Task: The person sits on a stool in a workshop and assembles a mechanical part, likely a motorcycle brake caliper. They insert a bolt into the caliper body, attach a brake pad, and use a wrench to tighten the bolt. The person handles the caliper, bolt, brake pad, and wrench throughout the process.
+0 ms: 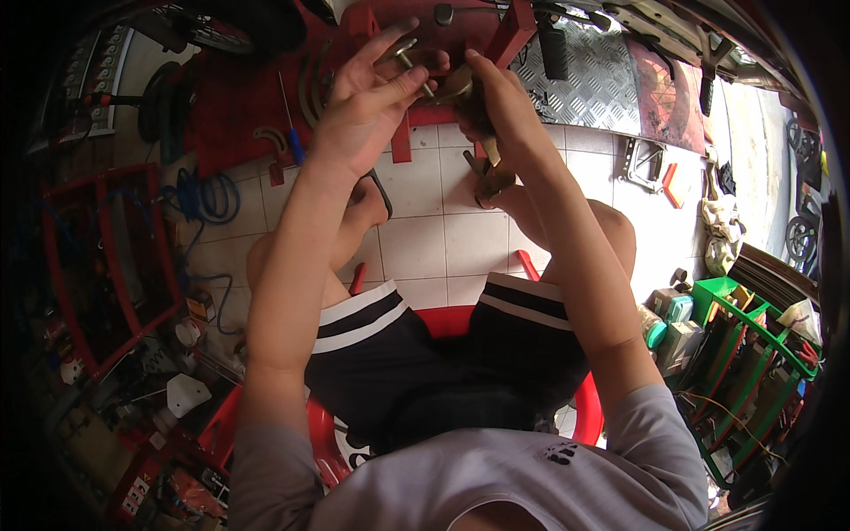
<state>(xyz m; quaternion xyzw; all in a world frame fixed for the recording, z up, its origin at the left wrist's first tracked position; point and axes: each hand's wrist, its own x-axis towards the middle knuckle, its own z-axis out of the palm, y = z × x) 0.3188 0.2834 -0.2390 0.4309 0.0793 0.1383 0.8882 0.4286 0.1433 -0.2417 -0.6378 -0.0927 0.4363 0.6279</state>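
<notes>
Both my arms reach forward over the edge of a red work platform (226,133). In my left hand (359,115) is a slim silver metal bolt (404,58), pinched between the thumb and fingers and slanting down to the right. My right hand (505,102) grips a brownish, rounded metal part (458,87), mostly covered by the fingers; its exact kind cannot be made out. The bolt's lower end comes close to this part, and whether they touch is unclear. A blue-handled screwdriver (296,146) lies on the platform left of my left hand.
Curved metal pieces (310,88) lie beside the screwdriver. Diamond-plate metal (575,84) covers the platform's right side. A red rack (111,257) and a coiled blue hose (208,199) stand at left. At right is a green tool rack (753,310). Motorcycle parts overhang the far edge.
</notes>
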